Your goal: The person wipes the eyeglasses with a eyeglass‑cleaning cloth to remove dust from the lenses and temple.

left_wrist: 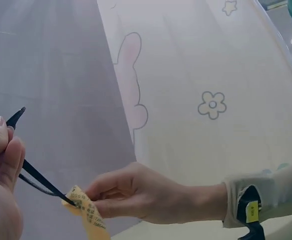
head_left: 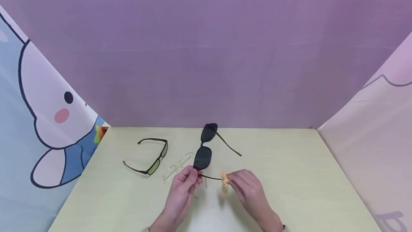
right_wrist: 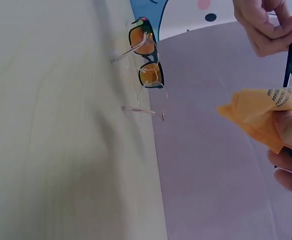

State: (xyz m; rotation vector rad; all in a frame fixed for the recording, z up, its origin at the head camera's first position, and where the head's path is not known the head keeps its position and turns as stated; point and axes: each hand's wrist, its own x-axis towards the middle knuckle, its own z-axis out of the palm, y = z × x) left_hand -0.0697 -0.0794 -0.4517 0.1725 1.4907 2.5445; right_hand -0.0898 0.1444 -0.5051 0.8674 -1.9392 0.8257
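Note:
Dark-lensed sunglasses (head_left: 202, 157) are held up over the table, one temple arm pointing away to the right. My left hand (head_left: 180, 192) pinches them at the near corner of the frame, by the hinge. Between the thumb and fingers of my right hand (head_left: 251, 191) is a thin yellow-orange cloth (head_left: 224, 183) with dark print. The cloth (left_wrist: 88, 212) is folded round the near temple arm, close to its end, in the left wrist view. From the right wrist, the cloth (right_wrist: 255, 110) hides that arm's tip and a loose corner sticks out.
Black-framed glasses (head_left: 157, 162) with greenish lenses lie unfolded on the pale table (head_left: 289, 160), to the left. Clear, thin-rimmed glasses (head_left: 170, 171) lie beside my left hand, partly covered by it. A purple screen (head_left: 206, 63) rises behind the table, with printed cloth on both sides.

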